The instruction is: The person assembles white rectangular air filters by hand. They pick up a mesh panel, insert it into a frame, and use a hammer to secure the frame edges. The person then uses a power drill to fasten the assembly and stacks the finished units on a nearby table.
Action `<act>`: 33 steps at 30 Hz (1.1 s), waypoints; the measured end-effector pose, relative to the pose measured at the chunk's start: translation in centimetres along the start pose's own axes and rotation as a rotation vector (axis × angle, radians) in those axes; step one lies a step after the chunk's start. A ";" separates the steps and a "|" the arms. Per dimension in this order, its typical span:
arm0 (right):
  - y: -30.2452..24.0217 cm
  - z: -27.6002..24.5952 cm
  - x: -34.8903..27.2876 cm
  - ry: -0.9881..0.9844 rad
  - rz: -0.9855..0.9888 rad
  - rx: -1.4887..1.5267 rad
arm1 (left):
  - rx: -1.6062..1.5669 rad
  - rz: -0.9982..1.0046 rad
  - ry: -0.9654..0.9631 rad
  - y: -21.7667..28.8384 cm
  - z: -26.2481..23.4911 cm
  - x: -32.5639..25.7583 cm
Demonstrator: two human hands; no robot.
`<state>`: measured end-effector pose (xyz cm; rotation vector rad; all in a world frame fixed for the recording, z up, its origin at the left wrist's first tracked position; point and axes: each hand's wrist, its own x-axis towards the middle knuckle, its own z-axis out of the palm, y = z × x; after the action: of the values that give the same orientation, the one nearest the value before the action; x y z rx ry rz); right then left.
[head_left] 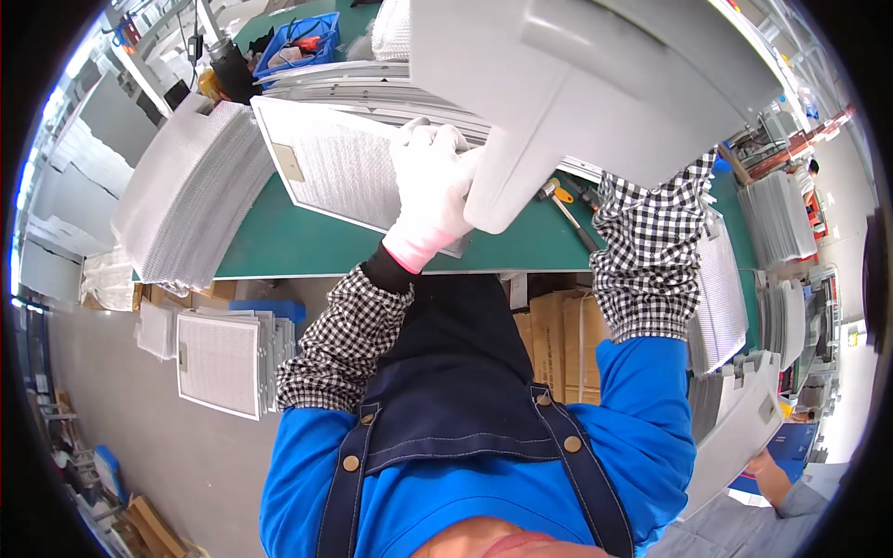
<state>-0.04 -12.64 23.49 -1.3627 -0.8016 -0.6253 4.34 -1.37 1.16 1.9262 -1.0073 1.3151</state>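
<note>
My left hand (430, 181), in a white glove with a pink cuff, is closed over a silver-framed mesh filter panel (337, 160) on the green table. Its fingers curl at the knuckles, and what they grip is hidden. A large pale-grey housing (605, 93) sits close to the camera and covers the right side of that hand. Behind this housing my right forearm, in a black-and-white checked sleeve (648, 256), disappears, so the right hand cannot be seen. A hammer (569, 216) with a dark handle lies on the table between the two arms.
Mesh sheets (191, 191) are stacked at the table's left end. Long metal strips (372, 86) and a blue basket (302, 42) of tools lie at the back. Framed panels (223, 363) stand on the floor at left. Cardboard boxes (563, 344) sit below the table (307, 237). Another person's hand (770, 476) shows at lower right.
</note>
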 end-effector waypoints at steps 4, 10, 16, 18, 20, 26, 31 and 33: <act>0.6 -0.4 -0.7 0.028 -0.004 -0.067 | -0.108 -0.076 -0.089 1.3 -2.1 0.7; 1.5 -0.5 -1.7 0.043 -0.035 -0.199 | -0.169 -0.124 -0.147 1.7 -3.0 1.2; 1.0 -0.4 -1.5 0.040 -0.073 -0.238 | -0.128 -0.086 -0.066 1.8 -2.2 0.9; 2.0 0.4 -1.2 0.020 -0.086 -0.220 | -0.020 -0.067 -0.014 0.3 -1.1 -0.3; 1.1 -0.2 -1.4 0.043 -0.099 -0.262 | -0.103 -0.099 0.036 1.4 -0.8 0.3; 1.0 0.4 -2.5 0.153 -0.236 -0.340 | -0.036 -0.139 -0.043 2.1 -3.6 -0.2; 1.0 -4.4 -2.8 0.328 -0.114 -0.004 | 0.017 -0.142 0.041 1.5 -12.2 -3.7; 1.2 -5.7 -2.4 0.341 -0.097 0.127 | -0.070 -0.745 0.194 -1.4 -16.7 -9.0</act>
<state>0.21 -18.28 20.75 -1.0692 -0.6218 -0.8420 -4.66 15.07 -1.76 1.8058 -0.1836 0.9755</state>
